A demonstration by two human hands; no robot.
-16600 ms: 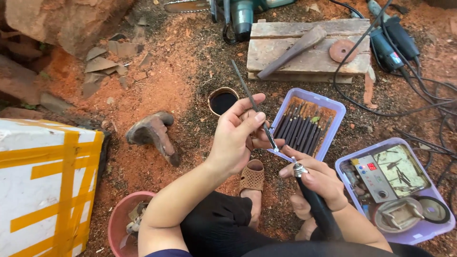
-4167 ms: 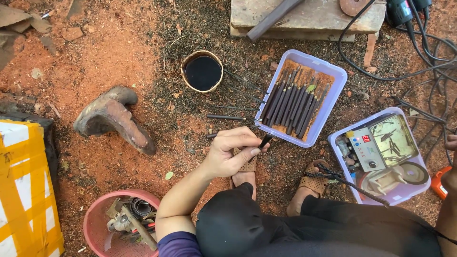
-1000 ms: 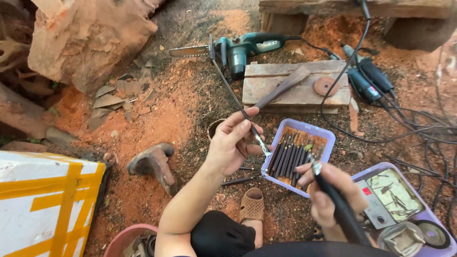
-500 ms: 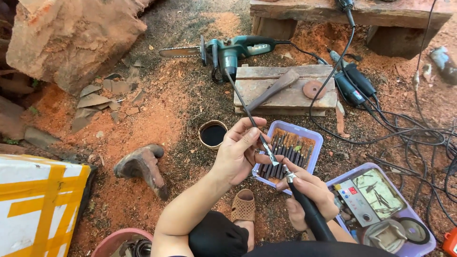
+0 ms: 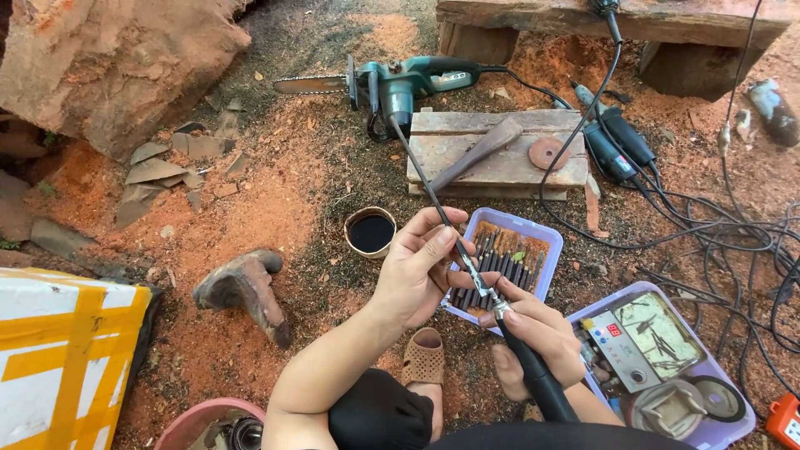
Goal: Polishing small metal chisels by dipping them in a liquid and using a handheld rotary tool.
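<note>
My left hand (image 5: 421,275) pinches a long thin metal bit (image 5: 429,187) whose lower end sits at the tip of a black rotary handpiece (image 5: 533,375). My right hand (image 5: 537,333) grips that handpiece just below its metal collet. Both hands hover above a purple tray of dark bits (image 5: 546,242) on the sawdust-covered ground. The bit slants up and to the left, past a small round cup of dark liquid (image 5: 372,232).
An electric chainsaw (image 5: 392,83), a wooden board (image 5: 500,158) with a hatchet and a disc, grinders and tangled cables (image 5: 733,242) lie ahead. A second purple tray (image 5: 700,433) with a control box sits right. A carved wood piece (image 5: 246,292), yellow-taped box (image 5: 58,350), pink bucket (image 5: 196,417) lie left.
The view has shifted slightly and my hands have come closer together. The long bit stays in my left fingers, its lower end now at the handpiece tip.
</note>
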